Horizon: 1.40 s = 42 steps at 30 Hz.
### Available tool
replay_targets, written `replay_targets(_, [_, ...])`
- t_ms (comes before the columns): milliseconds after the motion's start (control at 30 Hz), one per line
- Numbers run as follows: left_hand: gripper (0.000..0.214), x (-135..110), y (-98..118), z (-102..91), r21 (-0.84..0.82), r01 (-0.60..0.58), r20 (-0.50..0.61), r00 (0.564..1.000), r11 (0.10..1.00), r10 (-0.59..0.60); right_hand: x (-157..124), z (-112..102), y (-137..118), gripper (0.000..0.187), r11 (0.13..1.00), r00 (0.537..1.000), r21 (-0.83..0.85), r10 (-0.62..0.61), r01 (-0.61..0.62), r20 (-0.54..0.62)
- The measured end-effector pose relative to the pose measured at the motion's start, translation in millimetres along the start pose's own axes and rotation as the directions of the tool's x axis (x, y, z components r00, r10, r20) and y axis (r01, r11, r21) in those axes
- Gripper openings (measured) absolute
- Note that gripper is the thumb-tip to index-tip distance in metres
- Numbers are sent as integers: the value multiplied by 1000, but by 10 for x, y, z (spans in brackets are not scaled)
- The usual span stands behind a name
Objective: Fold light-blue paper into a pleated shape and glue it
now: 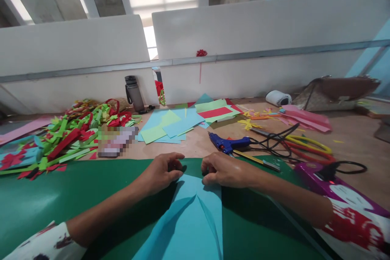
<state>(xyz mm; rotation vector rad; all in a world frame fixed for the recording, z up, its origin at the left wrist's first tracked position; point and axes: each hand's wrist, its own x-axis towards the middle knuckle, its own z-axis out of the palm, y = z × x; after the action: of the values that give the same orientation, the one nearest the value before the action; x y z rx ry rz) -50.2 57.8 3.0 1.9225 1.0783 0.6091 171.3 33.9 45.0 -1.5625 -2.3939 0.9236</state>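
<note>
A sheet of light blue paper (pixel 195 227) lies before me on a green mat (pixel 256 219), its two sides folded inward toward the middle near the far end. My left hand (pixel 163 172) pinches the far left edge of the paper between thumb and fingers. Across from it, my right hand (pixel 224 170) is closed on the far right edge, fingers curled and thumb on the paper. The near end of the sheet runs out of view at the bottom.
Beyond the mat lie a blue glue gun (pixel 228 143), a yellow cutter knife (pixel 256 160), scissors (pixel 307 146) and a purple power strip (pixel 329 183). Paper scraps (pixel 73 138) heap at left, near a dark bottle (pixel 134 93). Coloured sheets (pixel 183 122) lie centrally; a bag (pixel 338 91) stands at right.
</note>
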Motion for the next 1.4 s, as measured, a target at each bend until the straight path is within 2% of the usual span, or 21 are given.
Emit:
replay_targets(200, [40, -64, 34, 28, 13, -2, 65, 998, 1000, 1, 19, 79, 24, 18, 984, 994, 173, 28, -46, 104])
replay_targets(367, [42, -46, 82, 12, -69, 31, 42, 999, 997, -28, 7, 108, 15, 15, 961, 990, 277, -38, -1, 137])
replay_targets(467, [51, -26, 141, 13, -331, 138, 55, 990, 933, -127, 40, 99, 17, 13, 960, 997, 271, -74, 67, 13])
replay_targets(533, [54, -18, 178, 16, -556, 213, 139, 977, 803, -163, 78, 70, 22, 13, 966, 990, 233, -87, 112, -113])
replay_targets(600, [50, -13, 207, 16, -681, 269, 236, 961, 681, -143, 112, 27, 22, 14, 972, 971, 189, -101, 143, -216])
replay_targets(700, [40, -10, 240, 12, -700, 324, 302, 942, 636, -148, 138, -43, -5, 17, 974, 945, 143, -128, 177, -300])
replay_targets(833, [36, -23, 300, 28, -714, 316, 262, 948, 625, -180, 123, -98, -69, 12, 975, 911, 134, -111, 177, -398])
replay_targets(867, [37, -30, 320, 40, -727, 293, 234, 956, 621, -177, 114, -100, -83, 15, 974, 901, 153, -86, 166, -426])
replay_targets(967, [38, -51, 379, 84, -769, 212, 128, 975, 603, -179, 80, -71, -113, 67, 958, 884, 261, 19, 118, -468])
replay_targets(1033, [39, -60, 411, 112, -791, 171, 70, 979, 588, -191, 56, -33, -130, 91, 959, 877, 266, 44, 97, -478])
replay_targets(1200, [43, -61, 449, 159, -811, 145, 52, 983, 567, -177, 37, 28, -178, 97, 999, 864, 46, 10, 15, -504])
replay_targets(1400, [40, -60, 436, 213, -829, 132, 85, 990, 544, -112, 43, -17, -196, 92, 998, 867, -13, 40, -53, -497])
